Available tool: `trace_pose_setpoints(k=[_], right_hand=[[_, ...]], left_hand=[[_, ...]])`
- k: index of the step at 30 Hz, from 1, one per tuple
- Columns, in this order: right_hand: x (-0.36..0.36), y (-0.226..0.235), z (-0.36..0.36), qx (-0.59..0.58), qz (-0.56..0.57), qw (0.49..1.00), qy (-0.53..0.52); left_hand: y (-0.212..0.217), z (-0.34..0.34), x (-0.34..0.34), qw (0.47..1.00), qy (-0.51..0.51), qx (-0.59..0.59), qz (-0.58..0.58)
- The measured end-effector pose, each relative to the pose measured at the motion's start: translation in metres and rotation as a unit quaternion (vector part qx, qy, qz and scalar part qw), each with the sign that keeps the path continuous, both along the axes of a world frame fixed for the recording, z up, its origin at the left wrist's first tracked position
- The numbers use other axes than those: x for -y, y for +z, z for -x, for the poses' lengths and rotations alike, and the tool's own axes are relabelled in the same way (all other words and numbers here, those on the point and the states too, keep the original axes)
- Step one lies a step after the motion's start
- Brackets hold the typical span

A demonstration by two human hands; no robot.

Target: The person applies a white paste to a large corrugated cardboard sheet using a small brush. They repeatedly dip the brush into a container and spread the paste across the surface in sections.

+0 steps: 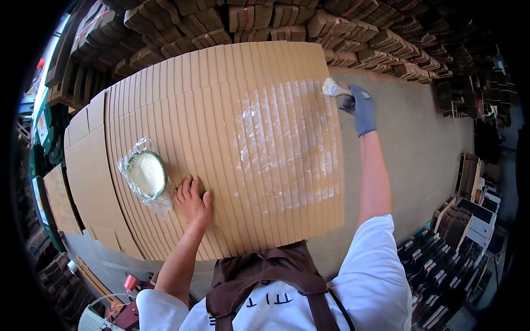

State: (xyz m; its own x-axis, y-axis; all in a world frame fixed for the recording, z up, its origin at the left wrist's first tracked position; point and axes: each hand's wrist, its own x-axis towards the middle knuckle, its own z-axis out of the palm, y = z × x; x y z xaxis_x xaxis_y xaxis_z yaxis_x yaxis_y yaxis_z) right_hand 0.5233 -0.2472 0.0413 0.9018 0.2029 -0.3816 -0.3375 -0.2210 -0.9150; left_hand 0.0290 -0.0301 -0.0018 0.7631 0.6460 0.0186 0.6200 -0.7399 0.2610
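My right hand (361,109), in a blue-grey glove, grips a wide brush (333,88) whose white bristles touch the far right edge of a fanned spread of brown cardboard sheets (187,121). A broad patch of wet white glue (284,146) streaks the overlapping sheet edges below the brush. My bare left hand (192,199) rests flat on the cardboard near its front edge, fingers apart. Just left of that hand stands a green bowl of white glue (146,175) on crinkled clear plastic.
Stacks of bundled flat cardboard (353,33) line the far side. More cardboard stacks (441,248) stand on the floor at the right. Green crates (47,132) are at the left. Grey concrete floor (419,138) lies to the right of the sheets.
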Motion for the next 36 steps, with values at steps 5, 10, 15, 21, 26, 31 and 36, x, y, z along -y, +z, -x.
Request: trace_pose_setpoints(k=[5,10,15,21,26,31,36], right_hand=[[0.004,-0.027,0.031,-0.134,-0.197,0.971,0.000],[-0.005,-0.026,0.056,0.029,-0.074,0.994,0.075],[-0.009,-0.028,0.049,0.140,0.023,0.986,0.086],[-0.051,-0.019,0.058,0.011,-0.155,0.987,0.048],[-0.029,-0.034,0.019,0.087,-0.110,0.987,-0.080],[-0.044,-0.033,0.038,0.054,-0.127,0.990,-0.029],[-0.008,-0.047,0.006,0.134,-0.068,0.978,-0.145]], left_hand=[[0.001,0.001,-0.001,1.000,0.001,-0.011,0.002],[0.003,-0.001,-0.002,1.000,-0.002,-0.008,0.000],[0.003,-0.002,-0.002,1.000,-0.004,-0.007,0.001],[-0.001,0.000,-0.001,1.000,0.000,0.003,0.003],[0.001,-0.002,-0.003,1.000,-0.010,0.003,0.007],[0.000,0.002,-0.001,1.000,-0.002,-0.003,0.009],[0.001,-0.002,-0.003,1.000,-0.009,-0.002,0.004]])
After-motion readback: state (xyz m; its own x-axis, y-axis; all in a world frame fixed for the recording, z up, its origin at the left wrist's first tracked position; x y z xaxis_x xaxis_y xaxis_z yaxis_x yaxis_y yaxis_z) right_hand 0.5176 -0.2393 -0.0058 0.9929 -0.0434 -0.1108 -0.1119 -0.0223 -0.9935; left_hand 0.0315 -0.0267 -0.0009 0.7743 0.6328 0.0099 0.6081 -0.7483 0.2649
